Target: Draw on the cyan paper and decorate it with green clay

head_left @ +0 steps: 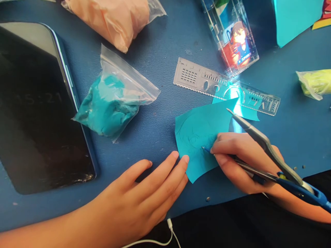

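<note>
Left hand (152, 193) loosely open, right hand (245, 162) closed, one blue sheet (196, 129) between them

Our left hand grips nothing; its fingers are slightly spread, two fingertips at the sheet's edge. Our right hand pinches one leg of a two-legged drawing tool (258, 136), its blue tip at the sheet, which bears faint curved lines; the other leg stands free. One white cord (169, 224) lies below our left wrist. Past the sheet we count one clear ruler (190, 74), lying over a second blue piece (253, 115); one phone (38, 117) at left; three bags, teal (108, 103), yellow-green (317, 82) and peach (113, 20); and one clear case (239, 44) with a printed figure. Our table (155, 137) is blue and finely grained, with three small studs (208, 199) near its edge and glare beside the case. Below the edge we see only darkness.
</note>
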The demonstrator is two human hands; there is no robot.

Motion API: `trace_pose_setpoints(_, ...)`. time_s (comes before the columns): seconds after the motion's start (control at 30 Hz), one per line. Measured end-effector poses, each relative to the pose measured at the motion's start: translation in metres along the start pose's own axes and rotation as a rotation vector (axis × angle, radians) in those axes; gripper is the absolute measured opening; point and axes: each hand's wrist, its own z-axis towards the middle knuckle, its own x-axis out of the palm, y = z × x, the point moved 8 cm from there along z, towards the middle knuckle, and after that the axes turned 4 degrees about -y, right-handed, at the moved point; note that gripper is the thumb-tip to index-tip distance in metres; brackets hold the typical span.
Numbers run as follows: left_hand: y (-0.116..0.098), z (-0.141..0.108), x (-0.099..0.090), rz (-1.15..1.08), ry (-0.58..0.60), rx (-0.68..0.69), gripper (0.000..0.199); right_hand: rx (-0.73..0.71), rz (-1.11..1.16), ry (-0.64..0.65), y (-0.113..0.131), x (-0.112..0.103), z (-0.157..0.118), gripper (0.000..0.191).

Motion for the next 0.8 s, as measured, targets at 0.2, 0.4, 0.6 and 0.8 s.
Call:
trace_pose_setpoints(0.2, 0.001, 0.001, -0.002, -0.031, -0.024, -0.011, 0.037, 0.015, -0.003, 0.24, 0.001, 0.004, 0.009, 0.019)
trace_pose_setpoints(0.4, 0.0, 0.001, -0.002, -0.036, -0.002, -0.009, 0.036, 0.075, -0.032, 0.034, -0.001, -0.004, 0.004, 0.018)
trace_pose_setpoints(0.6, 0.001, 0.002, -0.003, -0.035, -0.025, -0.015, 0.037, 0.027, -0.021, 0.258, 0.0, 0.004, 0.009, 0.017)
trace_pose_setpoints(0.8, 0.001, 0.003, -0.004, -0.029, -0.027, -0.023, 0.037, 0.037, 0.014, 0.076, -0.002, 0.004, 0.003, 0.018)
